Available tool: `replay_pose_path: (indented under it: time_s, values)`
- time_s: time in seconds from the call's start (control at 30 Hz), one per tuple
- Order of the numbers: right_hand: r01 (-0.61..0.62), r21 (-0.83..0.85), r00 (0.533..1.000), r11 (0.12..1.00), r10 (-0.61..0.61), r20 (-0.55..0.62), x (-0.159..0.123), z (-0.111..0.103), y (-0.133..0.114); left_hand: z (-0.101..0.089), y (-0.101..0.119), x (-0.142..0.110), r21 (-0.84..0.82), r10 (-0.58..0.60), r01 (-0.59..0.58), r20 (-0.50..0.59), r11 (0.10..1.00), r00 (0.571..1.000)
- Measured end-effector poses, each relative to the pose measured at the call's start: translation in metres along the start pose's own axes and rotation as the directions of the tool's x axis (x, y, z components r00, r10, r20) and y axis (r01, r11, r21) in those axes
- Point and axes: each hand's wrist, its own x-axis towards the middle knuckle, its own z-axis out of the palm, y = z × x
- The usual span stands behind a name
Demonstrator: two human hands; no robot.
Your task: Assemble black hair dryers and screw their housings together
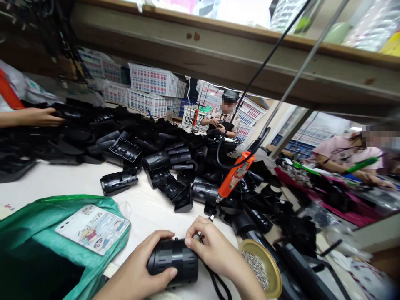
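My left hand [150,264] is wrapped round a black cylindrical plastic housing [175,260], thumb in front and fingers behind, holding it on its side over the white table. At the housing's upper right edge, my right hand [209,243] pinches a black cord [217,279], which passes by the fingers and hangs below the palm. A small metal tip [211,217] shows just above the right knuckles; what it belongs to is unclear. Beyond the hands, an orange electric screwdriver [234,177] hangs on its cable, tip down.
A yellow bowl of small screws [275,271] stands right of my right hand. Black plastic parts [168,158] heap across the table. A green bag [28,233] with a phone [93,228] on it lies left. A co-worker's hand [43,117] reaches in; a shelf [200,41] crosses overhead.
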Motion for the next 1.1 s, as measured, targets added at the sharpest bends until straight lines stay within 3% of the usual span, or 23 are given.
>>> replay_pose_path:
  time_s: [0.1,0.2,0.23,0.3,0.33,0.4,0.47,0.53,0.7,0.8,0.93,1.1]
  values:
    - [-0.019,-0.214,0.998,0.977,0.007,-0.056,-0.010,0.003,-0.012,0.001,0.000,-0.001,0.024,0.046,-0.046,-0.006,0.999,0.999]
    - [-0.033,-0.268,0.990,0.963,-0.006,-0.143,-0.031,-0.009,-0.005,0.000,0.004,-0.005,0.040,0.112,-0.112,-0.004,0.993,0.994]
    - [-0.067,-0.291,0.980,0.954,0.008,-0.200,-0.040,-0.017,0.002,0.000,0.005,-0.006,0.050,0.133,-0.133,-0.005,0.990,0.991]
    - [-0.250,-0.400,0.948,0.882,0.139,-0.287,-0.058,-0.037,0.020,0.001,0.004,-0.009,0.083,0.176,-0.174,-0.017,0.981,0.984]
    - [-0.375,-0.455,0.916,0.807,0.247,-0.316,-0.066,-0.046,0.030,0.003,0.002,-0.011,0.102,0.202,-0.198,-0.030,0.975,0.979]
    - [-0.587,-0.530,0.808,0.612,0.483,-0.338,-0.078,-0.061,0.048,0.005,-0.003,-0.013,0.145,0.271,-0.261,-0.053,0.954,0.961]
    - [-0.674,-0.577,0.707,0.461,0.627,-0.326,-0.084,-0.066,0.061,0.007,-0.006,-0.014,0.189,0.332,-0.314,-0.069,0.930,0.941]
    - [-0.678,-0.605,0.682,0.417,0.664,-0.306,-0.084,-0.065,0.067,0.007,-0.006,-0.014,0.225,0.371,-0.348,-0.064,0.910,0.927]
    - [-0.658,-0.609,0.708,0.443,0.639,-0.301,-0.080,-0.056,0.067,0.004,0.005,-0.016,0.235,0.352,-0.334,-0.037,0.913,0.935]
    - [-0.667,-0.584,0.712,0.463,0.627,-0.315,-0.083,-0.054,0.070,0.009,0.009,-0.018,0.156,0.259,-0.241,-0.114,0.958,0.959]
    - [-0.659,-0.515,0.747,0.548,0.553,-0.368,-0.092,-0.051,0.084,0.020,0.017,-0.019,-0.028,0.064,-0.073,-0.239,0.997,0.969]
    - [-0.568,-0.421,0.803,0.708,0.364,-0.472,-0.100,-0.053,0.112,0.024,0.023,-0.014,-0.168,-0.010,-0.034,-0.251,0.985,0.968]
